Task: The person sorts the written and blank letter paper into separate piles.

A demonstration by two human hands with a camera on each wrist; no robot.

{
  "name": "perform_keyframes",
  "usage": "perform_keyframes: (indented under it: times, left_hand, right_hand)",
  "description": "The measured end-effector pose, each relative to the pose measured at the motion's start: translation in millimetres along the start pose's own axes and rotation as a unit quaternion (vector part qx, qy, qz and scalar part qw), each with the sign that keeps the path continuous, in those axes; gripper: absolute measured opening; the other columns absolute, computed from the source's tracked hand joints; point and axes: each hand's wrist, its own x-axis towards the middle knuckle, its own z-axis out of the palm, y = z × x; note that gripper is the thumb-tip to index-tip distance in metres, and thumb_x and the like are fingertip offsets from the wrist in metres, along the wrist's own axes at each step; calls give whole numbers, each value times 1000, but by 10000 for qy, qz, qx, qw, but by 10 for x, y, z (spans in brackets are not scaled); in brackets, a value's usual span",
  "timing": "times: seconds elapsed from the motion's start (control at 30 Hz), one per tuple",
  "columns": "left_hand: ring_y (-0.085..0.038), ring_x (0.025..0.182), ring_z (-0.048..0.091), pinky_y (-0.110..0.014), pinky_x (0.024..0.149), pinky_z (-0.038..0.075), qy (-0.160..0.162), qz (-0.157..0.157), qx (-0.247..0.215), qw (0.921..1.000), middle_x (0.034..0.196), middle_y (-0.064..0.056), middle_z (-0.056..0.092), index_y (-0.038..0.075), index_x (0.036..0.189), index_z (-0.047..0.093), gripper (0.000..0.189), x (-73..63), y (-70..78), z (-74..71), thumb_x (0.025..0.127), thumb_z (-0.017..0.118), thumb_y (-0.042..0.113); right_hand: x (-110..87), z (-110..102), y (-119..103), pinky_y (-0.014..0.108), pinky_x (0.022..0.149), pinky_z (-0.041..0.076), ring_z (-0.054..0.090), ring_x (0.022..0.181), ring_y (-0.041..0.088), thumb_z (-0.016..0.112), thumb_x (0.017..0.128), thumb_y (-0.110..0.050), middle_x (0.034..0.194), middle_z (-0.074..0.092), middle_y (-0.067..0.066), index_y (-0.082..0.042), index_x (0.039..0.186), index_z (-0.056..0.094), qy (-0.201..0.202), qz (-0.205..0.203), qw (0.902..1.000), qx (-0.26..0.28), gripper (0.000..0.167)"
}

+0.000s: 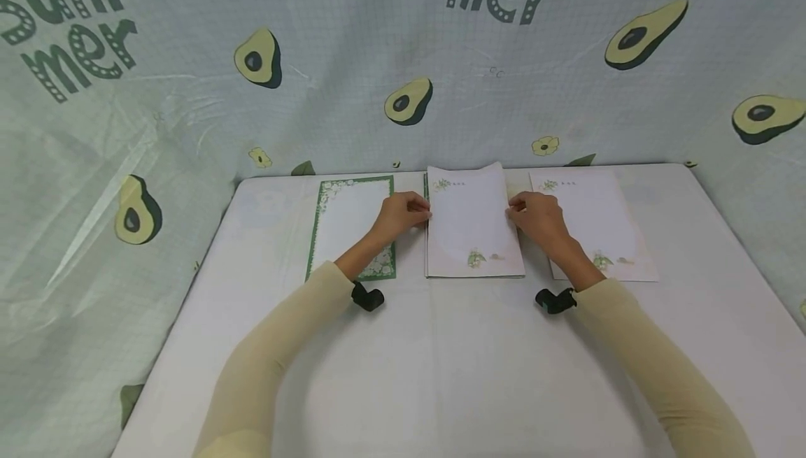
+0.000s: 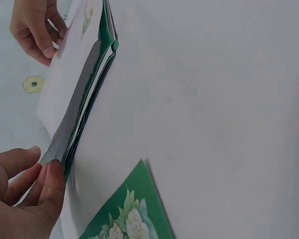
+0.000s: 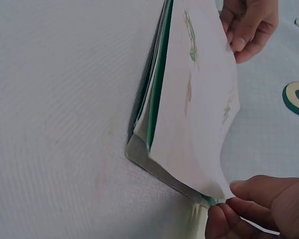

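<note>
A stack of decorated paper sheets lies in the middle of the table, its top sheet pale pink with a small green plant print. My left hand pinches the stack's left edge between thumb and fingers. At the opposite edge, my right hand pinches the paper, and the top sheet bows up near those fingers. Green-edged sheets show in layers beneath it in the left wrist view. Near the left hand lies a green-bordered floral sheet; a matching pink sheet lies partly under the right forearm.
A white-covered table carries the papers near its back edge. Behind it hangs a pale curtain printed with avocados and lettering. Black wrist-worn devices sit below each cuff.
</note>
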Motion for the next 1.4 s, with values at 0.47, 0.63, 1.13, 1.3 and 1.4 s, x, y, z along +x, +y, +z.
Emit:
perform_keyframes:
  times: [0.47,0.63,1.13,1.3,1.4]
  left_hand:
    - [-29,99,73,-28,82,61,266,80,-595,9978,108,-19,74,-4,110,72,19,6,-42,79,91,75,-1]
    - [-26,97,73,-28,80,61,377,111,-637,9972,106,-16,75,-2,109,74,19,-4,-60,89,90,76,0]
    - [-25,104,72,-33,90,61,856,-663,-2223,9690,112,-20,74,-4,118,71,28,-42,-94,127,90,75,-1]
    - [-23,102,72,-34,90,61,784,-776,-2594,9595,113,-22,73,-6,119,70,29,-29,-84,140,91,74,-3]
    - [-21,98,73,-34,91,61,805,-845,-2751,9543,111,-21,73,-6,118,71,28,-16,-96,144,90,75,-2]
  right_hand:
    - [8,49,21,41,73,59,71,95,36,67,99,-11,104,74,23,4,114,73,491,-545,9965,409,22]
    - [6,61,53,24,65,55,74,89,35,67,99,-11,103,75,23,4,115,72,497,-483,9956,637,23]
    - [-43,121,133,9,67,52,73,91,19,69,99,-20,109,75,19,-1,119,73,1151,326,9773,1751,28]
    - [-65,130,169,9,68,52,66,82,-4,70,99,-22,109,75,19,0,117,73,1127,410,9735,1947,28]
    - [-71,136,169,9,70,53,66,81,-7,71,98,-21,109,75,20,1,116,74,1157,361,9698,2116,28]
